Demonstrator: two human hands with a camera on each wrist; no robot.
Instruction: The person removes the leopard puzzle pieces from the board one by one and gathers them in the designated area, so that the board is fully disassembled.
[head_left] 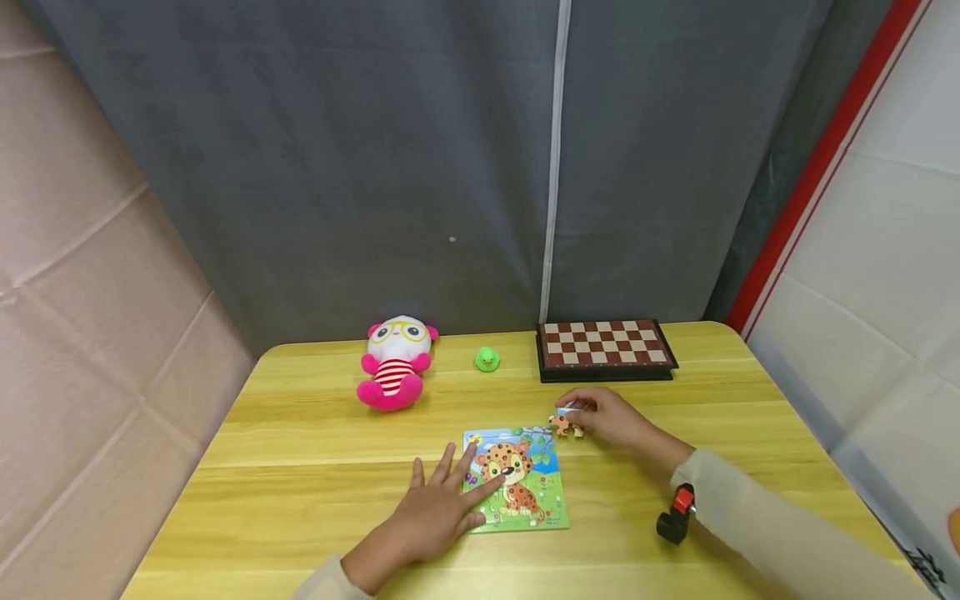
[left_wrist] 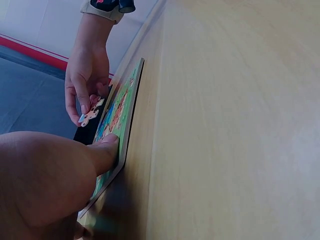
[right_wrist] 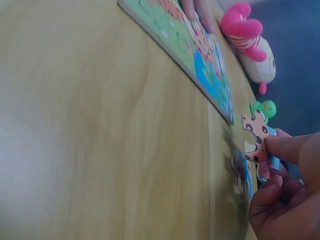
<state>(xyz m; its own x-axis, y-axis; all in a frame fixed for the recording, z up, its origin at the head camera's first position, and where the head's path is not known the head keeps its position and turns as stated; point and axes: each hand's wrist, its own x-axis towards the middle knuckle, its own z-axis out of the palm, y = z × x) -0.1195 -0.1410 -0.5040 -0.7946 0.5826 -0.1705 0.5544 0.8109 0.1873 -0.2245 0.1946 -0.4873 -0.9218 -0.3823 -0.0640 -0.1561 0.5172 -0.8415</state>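
A leopard jigsaw puzzle (head_left: pixel 525 496) in a flat square board lies on the table. My left hand (head_left: pixel 438 508) rests with spread, straight fingers on the puzzle's left part; in the left wrist view its thumb (left_wrist: pixel 106 150) presses the near edge. Just beyond the board's far right corner, my right hand (head_left: pixel 603 415) pinches an orange, black-spotted puzzle piece (right_wrist: pixel 256 135) with some blue on it between thumb and fingers. Another puzzle piece (right_wrist: pixel 241 172), partly blue, shows below the held one in the right wrist view, partly hidden by it.
A pink and white plush panda (head_left: pixel 393 367) lies at the back left of the wooden table (head_left: pixel 300 492). A small green duck toy (head_left: pixel 487 360) sits right of it. A checkered board box (head_left: pixel 607 350) stands at the back right, before the grey curtain (head_left: pixel 375 183).
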